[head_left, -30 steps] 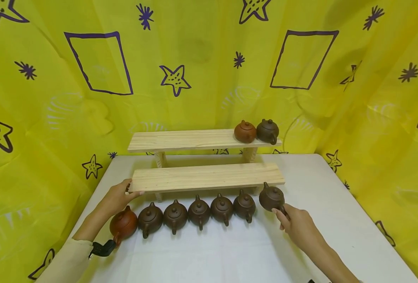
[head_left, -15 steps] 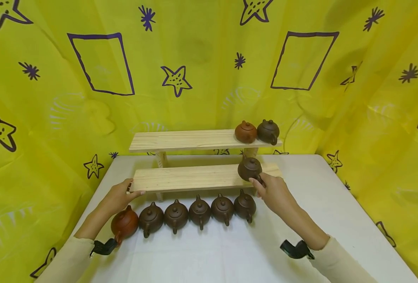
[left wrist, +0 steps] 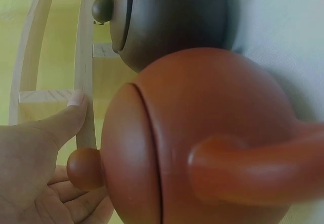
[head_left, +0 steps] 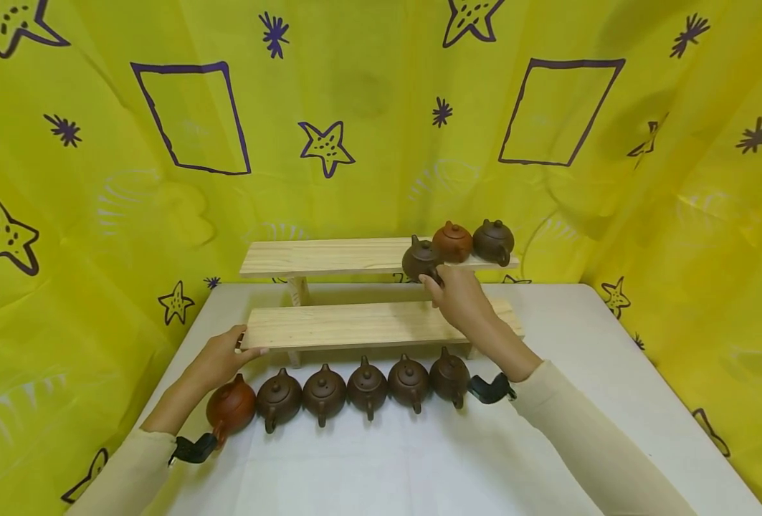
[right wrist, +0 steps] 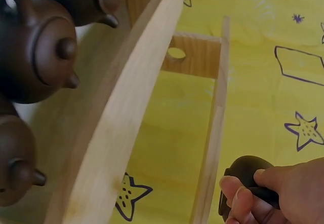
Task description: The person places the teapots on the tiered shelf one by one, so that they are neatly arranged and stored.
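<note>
My right hand (head_left: 466, 299) pinches the handle of a dark brown teapot (head_left: 418, 259) at the front of the upper board (head_left: 329, 256), left of an orange-brown teapot (head_left: 453, 244) and another dark teapot (head_left: 493, 242) standing there. Whether the held pot touches the board I cannot tell. In the right wrist view, thumb and fingers close round the handle of that teapot (right wrist: 249, 168). My left hand (head_left: 218, 362) grips the left end of the lower board (head_left: 368, 326) of the wooden shelf, thumb (left wrist: 71, 117) along its front edge. Right beside it sits a reddish teapot (left wrist: 212, 117).
In front of the shelf, a row of several dark brown teapots (head_left: 367, 387) stands on the white table (head_left: 381, 473), with the reddish one at its left end. Behind hangs a yellow curtain (head_left: 368, 86) with drawn stars and frames.
My right hand has carried the dark teapot from the table's right side, up over the lower board, to the upper board beside the orange-brown pot. The left hand keeps its place.
</note>
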Demonstrator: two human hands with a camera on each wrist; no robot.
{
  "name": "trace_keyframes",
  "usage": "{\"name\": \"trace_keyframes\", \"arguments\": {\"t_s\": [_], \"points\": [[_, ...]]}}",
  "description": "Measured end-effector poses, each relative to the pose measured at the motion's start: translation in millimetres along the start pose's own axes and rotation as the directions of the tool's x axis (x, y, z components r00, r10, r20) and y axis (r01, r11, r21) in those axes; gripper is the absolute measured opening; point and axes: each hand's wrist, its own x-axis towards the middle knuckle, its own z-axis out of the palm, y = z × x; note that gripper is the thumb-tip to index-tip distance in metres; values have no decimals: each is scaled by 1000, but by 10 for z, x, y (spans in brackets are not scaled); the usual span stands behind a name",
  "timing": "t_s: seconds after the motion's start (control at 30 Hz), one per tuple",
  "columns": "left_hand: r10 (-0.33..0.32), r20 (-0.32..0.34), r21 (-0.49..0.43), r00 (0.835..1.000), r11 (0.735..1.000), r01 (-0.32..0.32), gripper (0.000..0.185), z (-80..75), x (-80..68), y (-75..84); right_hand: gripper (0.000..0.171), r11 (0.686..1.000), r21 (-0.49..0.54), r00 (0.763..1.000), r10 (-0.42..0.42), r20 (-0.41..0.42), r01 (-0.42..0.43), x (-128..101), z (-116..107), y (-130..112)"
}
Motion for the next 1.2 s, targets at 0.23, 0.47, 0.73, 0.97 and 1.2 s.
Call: {"name": "trace_keyframes", "arguments": {"t_s": [0.23,0.47,0.73,0.97,1.2], "points": [[4,-2,1,1000,1000,-4,81,6,7,-7,43,1000,-7,998,-10,-62,9,248,99,-33],[3,3,4,1000,1000,-3,81,4,18,-14,46,1000,-16,998,21,-56,-22,410,167,-22],[8,2,8,1000,1000,-8,82,4,19,3,42,996,-28,996,81,-27,-81,550,163,-22],[23,-13,4,1000,1000,-23,79,19,10,-2,42,993,-44,994,106,-4,-106,593,152,-43],[17,-14,6,1000,1000,-17,81,2,4,-11,48,996,-13,996,86,-23,-86,546,165,3]]}}
